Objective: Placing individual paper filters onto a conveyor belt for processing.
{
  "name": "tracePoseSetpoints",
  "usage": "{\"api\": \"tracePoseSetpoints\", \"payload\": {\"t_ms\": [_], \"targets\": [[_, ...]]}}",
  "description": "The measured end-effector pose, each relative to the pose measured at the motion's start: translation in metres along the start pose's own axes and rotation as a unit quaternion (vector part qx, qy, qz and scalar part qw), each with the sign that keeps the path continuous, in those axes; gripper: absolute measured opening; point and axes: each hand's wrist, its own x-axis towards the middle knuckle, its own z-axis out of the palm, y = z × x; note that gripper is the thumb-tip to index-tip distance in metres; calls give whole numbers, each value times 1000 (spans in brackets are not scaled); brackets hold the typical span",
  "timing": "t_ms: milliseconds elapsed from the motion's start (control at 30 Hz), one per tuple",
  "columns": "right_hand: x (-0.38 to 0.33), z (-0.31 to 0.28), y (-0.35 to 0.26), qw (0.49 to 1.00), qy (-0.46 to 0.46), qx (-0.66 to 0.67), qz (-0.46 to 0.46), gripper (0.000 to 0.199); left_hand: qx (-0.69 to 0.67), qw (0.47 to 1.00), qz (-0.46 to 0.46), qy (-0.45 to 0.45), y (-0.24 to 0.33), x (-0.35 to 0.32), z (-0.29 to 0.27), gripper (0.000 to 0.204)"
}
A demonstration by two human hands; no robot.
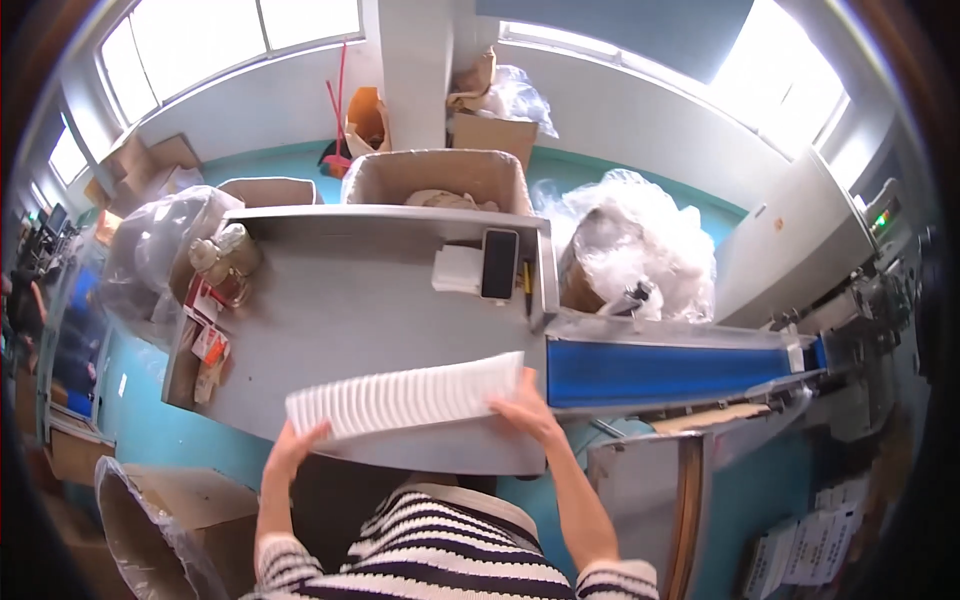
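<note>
A long white ridged stack (405, 395) spans the space between my hands, over the near part of the grey metal table (340, 290). It looks like a row of thin white pieces packed together, though single pieces are blurred. My left hand (290, 447) grips its left end, and my right hand (528, 408) closes round the right end. The right end sits a little higher in the picture than the left.
A phone (500, 264), white papers (457, 269) and a yellow pen (528, 288) lie at the table's far right. Jars (225, 255) stand far left. A blue conveyor belt (660, 373) adjoins on the right. Beyond the table stands a cardboard box (440, 170).
</note>
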Motion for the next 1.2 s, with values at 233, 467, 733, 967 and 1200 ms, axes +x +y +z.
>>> {"api": "tracePoseSetpoints", "payload": {"t_ms": [233, 467, 733, 967, 1200], "targets": [[191, 67, -114, 936, -129, -256, -201, 80, -252, 957, 4, 145, -73, -71, 33, 65], [109, 83, -113, 935, 71, -31, -345, 28, -305, 950, 23, 67, -33, -39, 111, 57], [-180, -69, 29, 790, 576, -151, -149, 11, -133, 980, 150, 1, -124, 46, 98, 64], [-448, -73, 252, 456, 669, -391, 436, 34, 86, 900, 374, -206, -108, 106, 188, 73], [-511, -10, 151, 534, 731, -247, 345, 77, 177, 837, 416, -308, -98, 50, 199, 74]]}}
